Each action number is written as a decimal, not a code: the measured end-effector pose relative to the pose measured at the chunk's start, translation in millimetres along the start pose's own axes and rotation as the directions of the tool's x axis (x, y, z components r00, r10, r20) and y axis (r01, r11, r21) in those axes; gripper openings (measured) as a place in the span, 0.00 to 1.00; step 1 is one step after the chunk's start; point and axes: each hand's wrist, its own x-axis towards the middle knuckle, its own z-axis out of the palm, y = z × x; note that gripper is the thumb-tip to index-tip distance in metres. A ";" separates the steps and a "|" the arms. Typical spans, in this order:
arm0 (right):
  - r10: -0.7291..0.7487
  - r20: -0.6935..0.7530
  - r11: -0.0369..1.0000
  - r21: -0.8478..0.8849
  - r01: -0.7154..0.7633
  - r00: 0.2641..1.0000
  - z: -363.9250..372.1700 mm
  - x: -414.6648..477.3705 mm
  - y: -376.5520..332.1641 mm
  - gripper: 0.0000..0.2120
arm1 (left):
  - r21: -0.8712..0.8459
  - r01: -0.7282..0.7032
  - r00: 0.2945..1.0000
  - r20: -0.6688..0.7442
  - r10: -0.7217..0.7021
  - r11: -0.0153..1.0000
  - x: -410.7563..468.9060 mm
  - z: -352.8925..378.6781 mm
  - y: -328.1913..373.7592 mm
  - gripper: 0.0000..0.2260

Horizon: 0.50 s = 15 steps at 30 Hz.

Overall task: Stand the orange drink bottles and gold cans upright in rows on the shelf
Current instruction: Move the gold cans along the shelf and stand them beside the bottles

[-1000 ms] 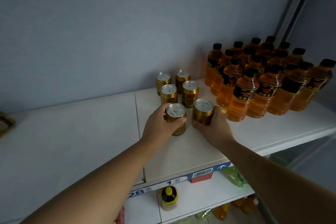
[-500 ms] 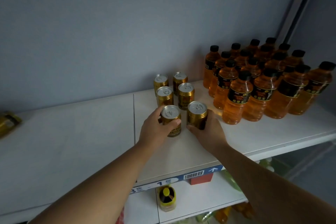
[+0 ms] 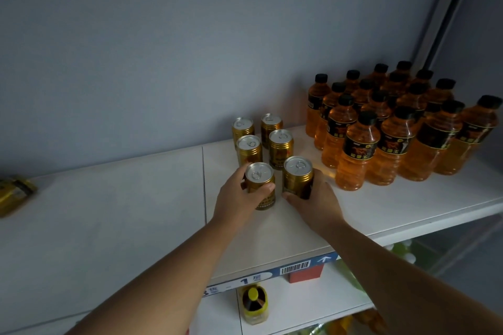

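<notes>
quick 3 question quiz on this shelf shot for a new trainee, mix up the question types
1. How many gold cans stand on the shelf?
2. True or false: the left hand and the right hand each grip one of them.
3. Seen by the person, the orange bottles stand: A) left of the cans, B) right of the cans, C) in front of the cans.

Key: 1) six; 2) true; 3) B

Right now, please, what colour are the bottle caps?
Black; the caps show best in the head view.
</notes>
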 end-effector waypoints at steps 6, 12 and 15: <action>0.036 0.064 0.998 0.050 -0.039 0.997 -4.1 5.6 -6.0 0.35 | 0.018 0.053 0.997 0.048 -0.054 0.998 4.2 -4.5 2.3 0.25; -0.005 0.042 1.000 0.020 0.004 0.999 -23.4 11.5 -29.0 0.38 | 0.198 0.131 0.975 0.152 -0.163 0.971 8.5 -27.2 6.7 0.39; -0.088 -0.021 0.992 -0.092 0.085 0.996 -31.5 15.7 -48.9 0.38 | 0.211 0.175 0.980 0.059 -0.191 0.962 -0.5 -44.1 9.4 0.39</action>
